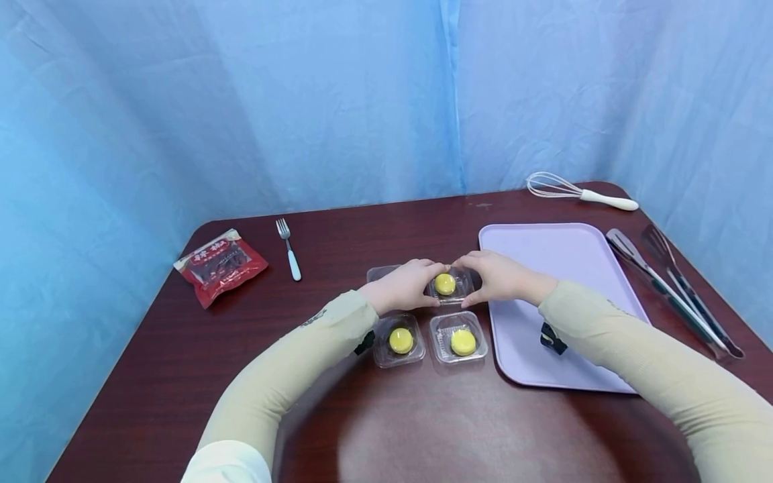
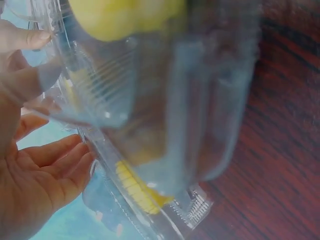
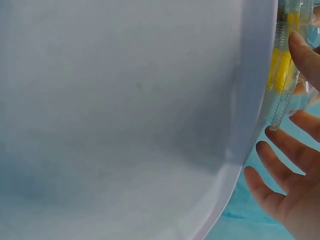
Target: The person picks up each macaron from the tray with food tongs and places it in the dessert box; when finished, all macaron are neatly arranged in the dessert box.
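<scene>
Both hands meet at a clear plastic box with a yellow macaron inside. From the left, my left hand grips its side with thumb and fingers apart; my right hand holds the opposite side likewise. Nearer to me stand two more clear boxes, a left one and a right one, each with a yellow macaron. Another clear box is partly hidden behind the left hand. In the right wrist view, the right thumb lies near the boxes' edges.
A lilac tray lies under the right forearm, close to the boxes. Behind it is a whisk; kitchen tongs and a dark slotted utensil lie right of it. A fork and a red snack packet are at left.
</scene>
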A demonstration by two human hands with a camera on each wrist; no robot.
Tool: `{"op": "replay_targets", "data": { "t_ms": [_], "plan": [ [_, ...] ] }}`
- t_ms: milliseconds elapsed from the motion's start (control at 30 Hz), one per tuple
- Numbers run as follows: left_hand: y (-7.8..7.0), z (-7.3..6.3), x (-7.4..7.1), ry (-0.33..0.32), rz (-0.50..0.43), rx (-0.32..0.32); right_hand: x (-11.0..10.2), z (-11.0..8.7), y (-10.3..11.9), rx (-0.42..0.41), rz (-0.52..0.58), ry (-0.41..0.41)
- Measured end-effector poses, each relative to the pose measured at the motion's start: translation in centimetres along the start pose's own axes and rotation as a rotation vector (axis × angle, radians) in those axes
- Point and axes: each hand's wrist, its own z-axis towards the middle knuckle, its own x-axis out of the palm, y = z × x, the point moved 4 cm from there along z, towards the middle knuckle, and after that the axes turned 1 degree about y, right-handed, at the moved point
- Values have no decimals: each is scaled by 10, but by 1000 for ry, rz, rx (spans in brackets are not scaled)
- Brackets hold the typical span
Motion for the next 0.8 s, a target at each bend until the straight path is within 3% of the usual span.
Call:
{"op": "replay_targets", "data": {
  "t_ms": [233,367,567,800],
  "plan": [
    [2,-1,-6,3,-43,-2,-2,-2,-1,-1,19,17],
    [5,-4,-15,-43,-52,-13,-6,-2,-3,11,36,6],
    [8,-20,-31,-180,-43,-18,-23,-5,0,38,79,-50],
    [16,-51,-45,-406,-20,-29,-41,-16,7,139,85,-107]
  ]
}}
